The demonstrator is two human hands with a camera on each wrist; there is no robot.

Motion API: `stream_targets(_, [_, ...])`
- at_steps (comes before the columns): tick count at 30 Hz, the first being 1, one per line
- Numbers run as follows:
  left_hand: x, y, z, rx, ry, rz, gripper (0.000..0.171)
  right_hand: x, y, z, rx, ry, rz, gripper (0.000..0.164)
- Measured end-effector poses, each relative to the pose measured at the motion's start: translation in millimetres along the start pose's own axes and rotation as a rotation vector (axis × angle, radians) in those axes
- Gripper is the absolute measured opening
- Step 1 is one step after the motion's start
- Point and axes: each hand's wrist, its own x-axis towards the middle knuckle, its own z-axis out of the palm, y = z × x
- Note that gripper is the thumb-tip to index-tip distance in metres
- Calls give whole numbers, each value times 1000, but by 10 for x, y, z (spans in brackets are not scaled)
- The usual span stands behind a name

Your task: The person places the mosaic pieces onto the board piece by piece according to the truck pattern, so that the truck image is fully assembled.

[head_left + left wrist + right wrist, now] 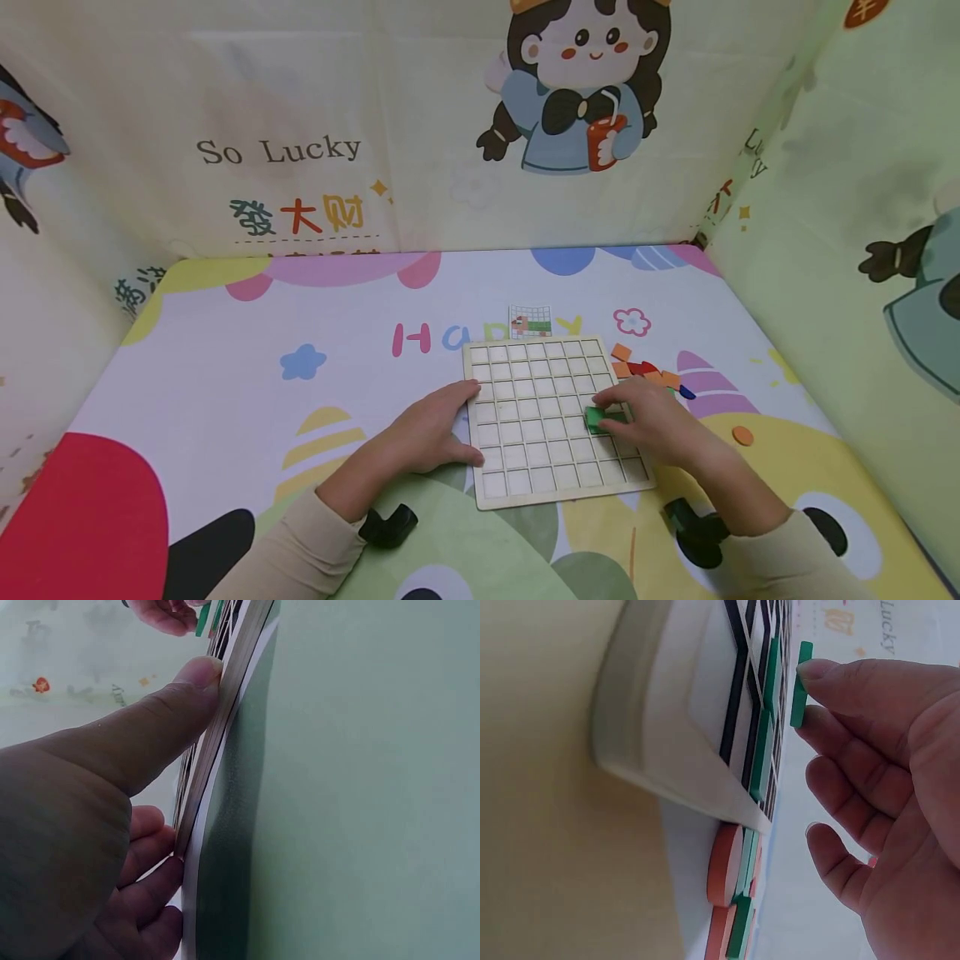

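Note:
A square wooden grid board [528, 433] lies on the table, its cells mostly pale. My left hand [427, 429] rests at the board's left edge, thumb and fingertips touching it there. In the left wrist view the thumb [161, 705] presses on the rim. My right hand [660, 421] pinches a small green tile [801, 686] between thumb and index finger, over the board's right side. Below it, more green tiles [762, 754] sit in the grid in the right wrist view; in the head view the hand partly covers them.
Beyond the board stands a small printed card [530, 322] with a gridded coloured picture. Loose orange tiles [621, 352], red pieces [642, 367] and a blue piece [687, 392] lie by its upper right corner. A round orange piece [742, 435] lies farther right. Patterned cloth walls surround the table.

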Motion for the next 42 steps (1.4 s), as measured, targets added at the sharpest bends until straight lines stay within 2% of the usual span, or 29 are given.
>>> stream_targets(9, [3,-4,-3,-15,2,6,89,24,-46,45,2,-30,2,25])
stream_targets(19, [5,-14,-2,-19,6,14,89,51,-79,59,-16,-23,-69,23])
stream_targets(42, [-4,-12,5,-22,6,19,88,91,-136,102,-29,-65,-55,25])
